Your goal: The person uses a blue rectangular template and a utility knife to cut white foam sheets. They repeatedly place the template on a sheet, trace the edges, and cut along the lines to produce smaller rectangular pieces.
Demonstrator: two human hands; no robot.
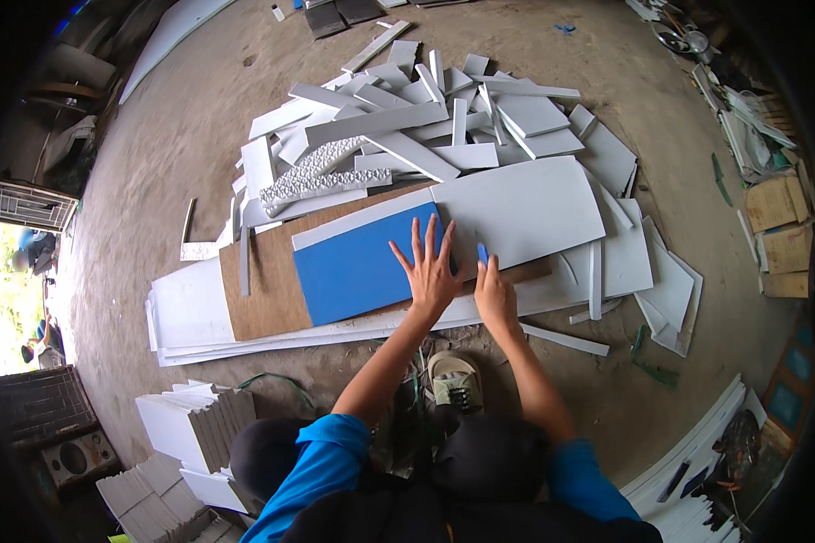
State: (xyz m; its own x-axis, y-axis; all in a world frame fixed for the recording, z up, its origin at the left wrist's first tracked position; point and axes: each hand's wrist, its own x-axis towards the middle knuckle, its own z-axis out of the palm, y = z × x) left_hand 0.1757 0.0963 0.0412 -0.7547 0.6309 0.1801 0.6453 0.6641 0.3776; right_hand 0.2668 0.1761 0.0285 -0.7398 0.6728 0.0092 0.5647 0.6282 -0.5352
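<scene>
My left hand (433, 282) lies flat with fingers spread on a blue rectangular panel (358, 270), near its right end. This panel rests on a long white sheet (534, 208) that looks like foam board; a strip of it shows along the panel's far edge. Closed around a blue-handled cutter (483, 253) is my right hand (495, 297), just right of the panel's right edge. The cutter's blade is too small to make out. Under the sheet is a brown wooden board (255, 290), lying on a stack of larger white sheets (190, 303).
Beyond the sheet rises a heap of white offcuts (376, 122), some with a bumpy surface. Stacked white blocks (190, 421) stand near left. Cardboard boxes (779, 204) line the right side. My shoe (455, 380) is close to the stack's near edge.
</scene>
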